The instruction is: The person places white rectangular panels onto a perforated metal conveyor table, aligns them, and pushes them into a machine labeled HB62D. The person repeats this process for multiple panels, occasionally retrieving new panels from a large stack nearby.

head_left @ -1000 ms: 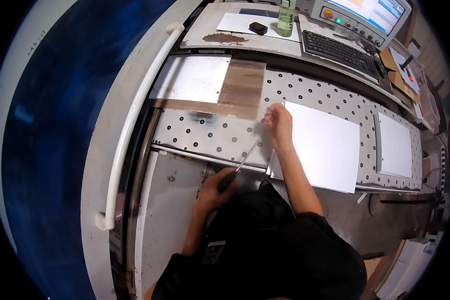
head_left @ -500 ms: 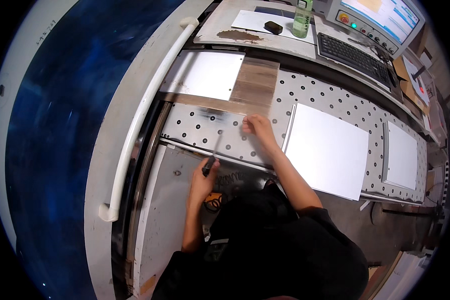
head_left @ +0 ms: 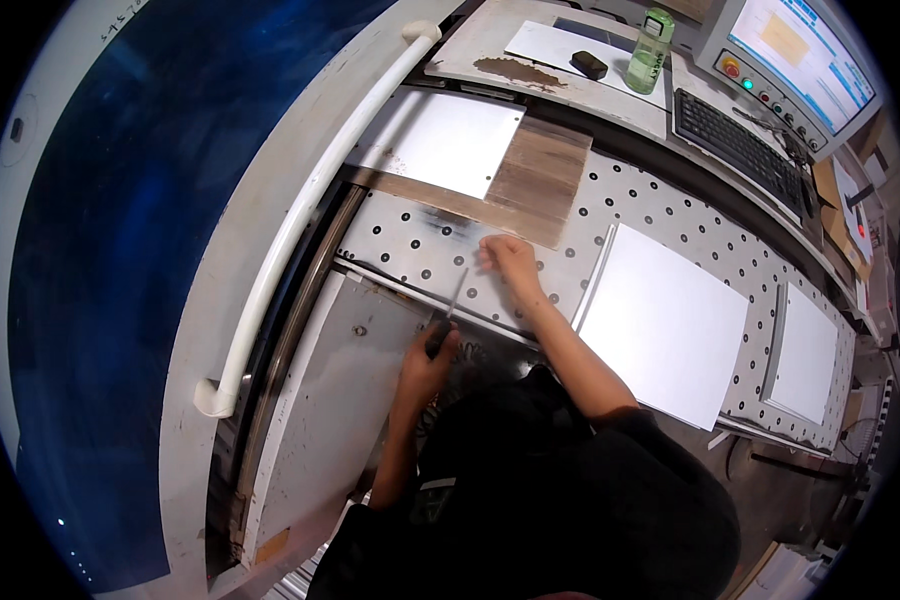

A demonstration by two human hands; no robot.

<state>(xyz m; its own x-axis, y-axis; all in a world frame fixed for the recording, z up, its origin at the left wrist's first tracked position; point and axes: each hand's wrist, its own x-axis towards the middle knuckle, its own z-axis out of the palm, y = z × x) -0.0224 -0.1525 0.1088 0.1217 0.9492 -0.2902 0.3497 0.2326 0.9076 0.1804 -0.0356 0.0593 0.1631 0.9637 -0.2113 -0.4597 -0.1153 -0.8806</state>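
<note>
In my left hand [head_left: 425,372], near the table's front edge, is a screwdriver [head_left: 438,338] with a black handle. Its thin metal shaft slants up and away over the table. Just beyond the tip, my right hand [head_left: 511,262] is closed, with the fingers curled above the table surface. Whatever is between those fingers, if anything, is too small to see. Behind the hands a brown wooden board [head_left: 540,175] lies on the dotted metal table [head_left: 660,200]. A white panel [head_left: 445,140] rests on that board.
Right of my right arm lies a stack of white sheets [head_left: 665,320], with a smaller white stack [head_left: 803,355] beyond. A white handrail [head_left: 290,225] runs along the left. At the back are a green bottle [head_left: 649,55], a keyboard [head_left: 735,145] and a monitor [head_left: 795,60].
The whole view has shifted and turned slightly. My left hand has come a little closer to my right hand, with the screwdriver still in it.
</note>
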